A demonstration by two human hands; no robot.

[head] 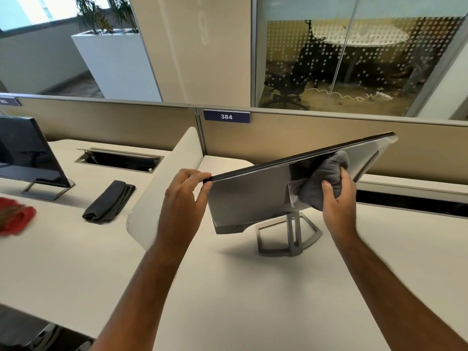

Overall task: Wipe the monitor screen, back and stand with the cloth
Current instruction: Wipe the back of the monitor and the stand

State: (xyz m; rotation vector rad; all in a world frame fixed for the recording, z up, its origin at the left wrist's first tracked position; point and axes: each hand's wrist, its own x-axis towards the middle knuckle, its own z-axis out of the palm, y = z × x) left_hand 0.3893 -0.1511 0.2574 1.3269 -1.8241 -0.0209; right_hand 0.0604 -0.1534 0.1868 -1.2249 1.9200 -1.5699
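Two hands on the monitor (253, 196), which stands tilted on the tabletop (228, 287): left grip (186, 196) pinches its corner, right grip (338, 198) clamps the grey cloth (321, 181) against the back; steady the panel, wipe in overlapping strokes, light pressure

Bare cream desk (253, 287) is left before the grey metal stand (288, 236); leftward passage is blocked by a rounded cream divider (162, 188).

A folded dark cloth (109, 202) lies near a second monitor (27, 153) (red rag (15, 219) beside).
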